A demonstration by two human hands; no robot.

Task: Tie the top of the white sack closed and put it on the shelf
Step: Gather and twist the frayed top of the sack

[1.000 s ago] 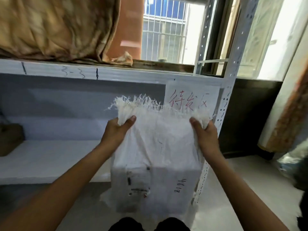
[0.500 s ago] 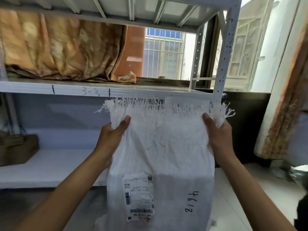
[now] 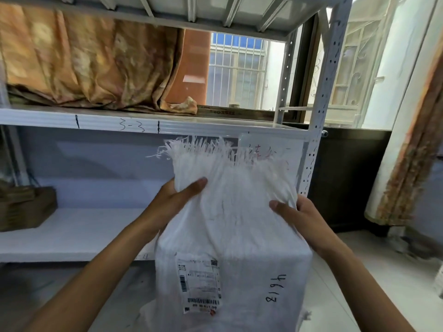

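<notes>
A white woven sack (image 3: 239,212) stands upright in front of the right front corner of a white metal shelf (image 3: 72,236), not yet on it. Its long axis runs straight up and down, and its frayed top (image 3: 211,149) points at the ceiling. The loose threads fan out, untied. The upper half is slack and creased, and the lower half is boxy and full. A shipping label (image 3: 199,283) is stuck low on the front, with a handwritten number (image 3: 275,288) turned sideways to its right. The sack's base is out of view.

The person's left hand (image 3: 175,200) clutches the sack's left edge below the fringe, with the thumb pressed across the front. The right hand (image 3: 299,216) grasps the right edge slightly lower, thumb on the front too. The hands are apart, with the sack's width between them.

Brown cloth (image 3: 84,63) lies on the shelf board above.
</notes>
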